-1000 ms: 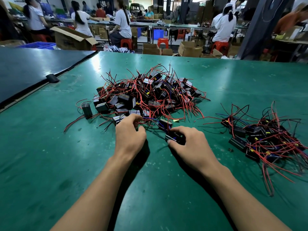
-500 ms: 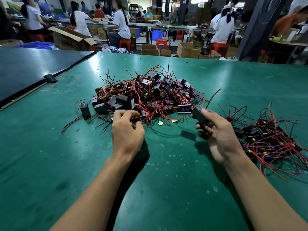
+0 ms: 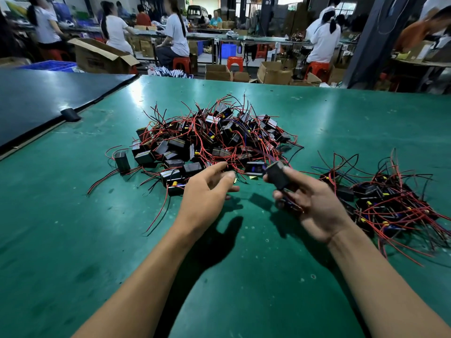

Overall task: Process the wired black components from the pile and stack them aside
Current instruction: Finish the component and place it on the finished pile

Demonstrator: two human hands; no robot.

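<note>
A big pile of black box components with red and black wires (image 3: 210,140) lies on the green table (image 3: 73,240) in front of me. A second, flatter heap of the same wired components (image 3: 390,201) sits at the right. My right hand (image 3: 310,203) is raised between the two heaps and grips one black component (image 3: 277,175) by its body. My left hand (image 3: 207,196) hovers at the near edge of the big pile with fingers spread, and something small and yellowish shows at its thumb tip.
A dark blue table (image 3: 36,101) adjoins on the left, with a black clip (image 3: 70,114) at the seam. A small yellow scrap (image 3: 253,178) lies near the pile. Beyond the far edge are cardboard boxes (image 3: 102,57), red stools and several seated people.
My right hand lifted a component off the table, swung it right toward the side heap, and now holds it nearer the middle. My left hand opened and rose off the pile's edge.
</note>
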